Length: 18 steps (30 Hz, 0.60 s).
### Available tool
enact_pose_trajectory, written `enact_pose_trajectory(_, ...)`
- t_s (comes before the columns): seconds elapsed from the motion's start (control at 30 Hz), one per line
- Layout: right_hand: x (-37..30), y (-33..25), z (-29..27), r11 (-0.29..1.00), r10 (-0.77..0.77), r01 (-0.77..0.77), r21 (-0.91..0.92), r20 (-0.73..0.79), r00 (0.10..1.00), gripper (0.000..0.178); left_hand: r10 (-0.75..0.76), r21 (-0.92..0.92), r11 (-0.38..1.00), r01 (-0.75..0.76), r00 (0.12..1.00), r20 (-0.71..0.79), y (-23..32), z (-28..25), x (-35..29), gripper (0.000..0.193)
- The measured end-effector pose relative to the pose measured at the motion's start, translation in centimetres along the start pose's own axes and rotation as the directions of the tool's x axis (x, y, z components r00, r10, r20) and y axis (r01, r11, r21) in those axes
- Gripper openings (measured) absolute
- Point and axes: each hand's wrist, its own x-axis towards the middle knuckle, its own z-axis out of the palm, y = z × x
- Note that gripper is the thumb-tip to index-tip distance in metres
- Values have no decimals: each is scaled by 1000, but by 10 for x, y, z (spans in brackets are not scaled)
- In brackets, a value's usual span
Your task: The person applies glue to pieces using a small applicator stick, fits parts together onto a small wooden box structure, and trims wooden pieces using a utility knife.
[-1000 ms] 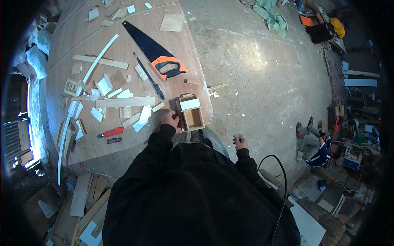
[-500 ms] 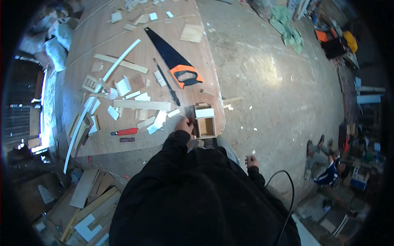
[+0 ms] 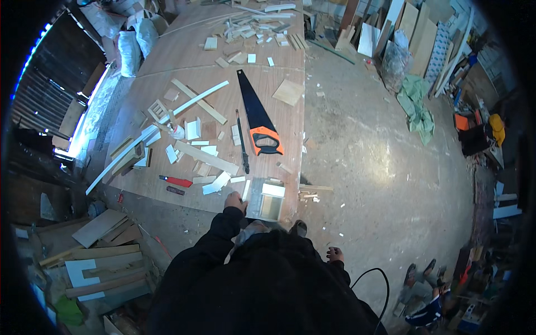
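One box [image 3: 273, 196] is part-covered, near end open, by the near right corner of the counter [image 3: 184, 50], a pale strip [image 3: 246, 190] seemingly pinched by the left hand [image 3: 236, 201], the right hand [image 3: 335, 254] unreadable.

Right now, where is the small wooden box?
In the head view, just below centre, the small wooden box sits at the near right corner of the table, right of the left hand and below the orange-handled saw.
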Motion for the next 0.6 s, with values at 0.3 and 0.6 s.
enact_pose_trajectory(0.3, 63, 31, -129, 991, -43, 49, 121, -52, 998, 28, -427, -271, 894, 355, 859, -284, 26, 6, -29, 26)
enact_pose_trajectory(0.6, 106, -37, -200, 933, -293, 283, 223, 10, 956, 29, 64, -698, 685, 209, 937, 343, 245, -9, -95, 15)
